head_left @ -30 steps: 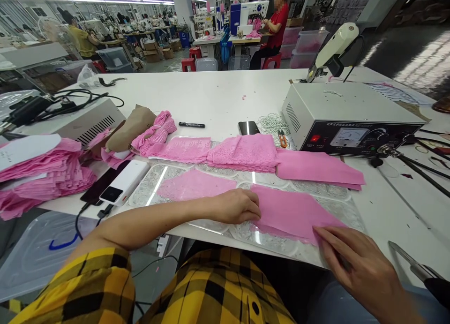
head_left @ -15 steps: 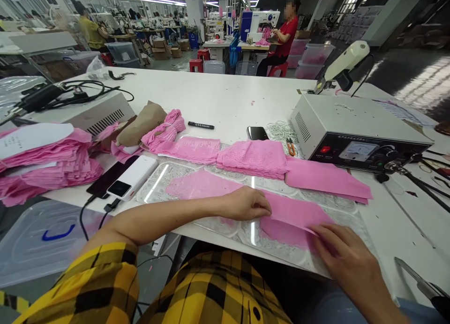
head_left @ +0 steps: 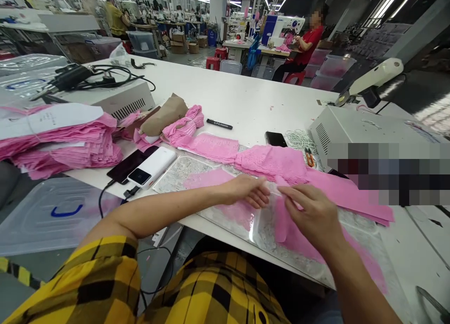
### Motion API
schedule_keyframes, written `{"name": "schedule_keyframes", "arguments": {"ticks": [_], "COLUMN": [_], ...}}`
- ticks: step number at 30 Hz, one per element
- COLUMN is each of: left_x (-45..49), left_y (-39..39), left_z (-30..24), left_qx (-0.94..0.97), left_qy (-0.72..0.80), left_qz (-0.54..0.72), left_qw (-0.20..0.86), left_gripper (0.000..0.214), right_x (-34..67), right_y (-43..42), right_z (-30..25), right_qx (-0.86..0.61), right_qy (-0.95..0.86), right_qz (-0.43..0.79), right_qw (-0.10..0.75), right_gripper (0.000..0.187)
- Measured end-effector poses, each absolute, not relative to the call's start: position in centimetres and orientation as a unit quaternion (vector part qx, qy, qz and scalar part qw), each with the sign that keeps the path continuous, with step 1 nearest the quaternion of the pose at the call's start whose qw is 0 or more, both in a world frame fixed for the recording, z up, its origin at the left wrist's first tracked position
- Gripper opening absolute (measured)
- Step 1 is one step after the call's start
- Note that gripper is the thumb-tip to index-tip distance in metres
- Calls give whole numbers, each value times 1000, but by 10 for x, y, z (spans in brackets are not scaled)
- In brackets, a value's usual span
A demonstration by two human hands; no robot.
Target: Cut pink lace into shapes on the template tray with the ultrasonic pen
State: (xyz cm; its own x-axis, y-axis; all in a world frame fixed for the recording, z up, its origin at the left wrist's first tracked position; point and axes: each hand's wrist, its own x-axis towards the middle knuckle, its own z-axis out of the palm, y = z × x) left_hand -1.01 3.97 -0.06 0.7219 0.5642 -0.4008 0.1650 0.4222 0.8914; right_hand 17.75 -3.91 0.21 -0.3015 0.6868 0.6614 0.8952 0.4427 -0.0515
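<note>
Over the clear-topped mat (head_left: pixel 168 176), my right hand (head_left: pixel 314 214) pinches the edge of a pink fabric piece (head_left: pixel 280 221), lifting part of it while the rest hangs towards the mat. My left hand (head_left: pixel 246 191) hovers just left of it, palm down, its fingers loosely stretched and apart from the right fingertips. Beneath my left hand lies a pink lace panel (head_left: pixel 207 177), partly hidden by the forearm. More pink fabric (head_left: pixel 367 263) shows on the mat beyond my right wrist. Behind both hands sits a folded stack of pink lace fabric (head_left: pixel 270 162).
Flat pink pieces (head_left: pixel 351 192) lie right of the stack. A power bank (head_left: pixel 153 167), dark phone (head_left: pixel 130 164) and fabric bundle (head_left: pixel 63 136) are on the left. Orange snips (head_left: pixel 309 157), a black phone (head_left: pixel 276 139) and a grey machine box (head_left: pixel 372 127) stand behind. A person in red sits farther off.
My right hand has moved left and up, drawing the fabric's right end over towards my left hand. My left hand has let go of the fabric. The view has swung slightly left.
</note>
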Motion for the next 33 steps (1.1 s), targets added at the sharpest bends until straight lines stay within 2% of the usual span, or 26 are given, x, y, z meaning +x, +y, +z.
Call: {"name": "schedule_keyframes", "arguments": {"ticks": [2,5,8,11,14,18,28,33], "left_x": [-30,-58,-76,-83,-81,-80,-100,-104], "left_y": [45,50,50,47,45,46,60,63], "left_z": [5,8,5,-1,-4,-5,-6,-7], "left_qx": [396,360,458,525,573,644,749,782], "left_qy": [392,443,485,497,488,473,477,475], "left_qz": [148,176,167,157,175,187,165,144], "left_qw": [817,802,726,673,635,572,430,376], "left_gripper": [58,62,45,19,7,9,21,27], "right_x": [144,104,98,123,155,167,147,142], "right_y": [-25,-12,-10,-15,-25,-37,-21,-33], "right_z": [2,0,-3,-6,-13,-24,-15,-16], "right_qx": [-447,-355,-349,-463,-591,-663,-662,-624], "right_qy": [-826,-874,-865,-801,-747,-714,-706,-740], "right_qz": [-116,-40,55,118,101,104,156,132], "right_qw": [322,330,355,361,288,200,196,212], "right_gripper": [22,21,23,19,14,17,17,17]}}
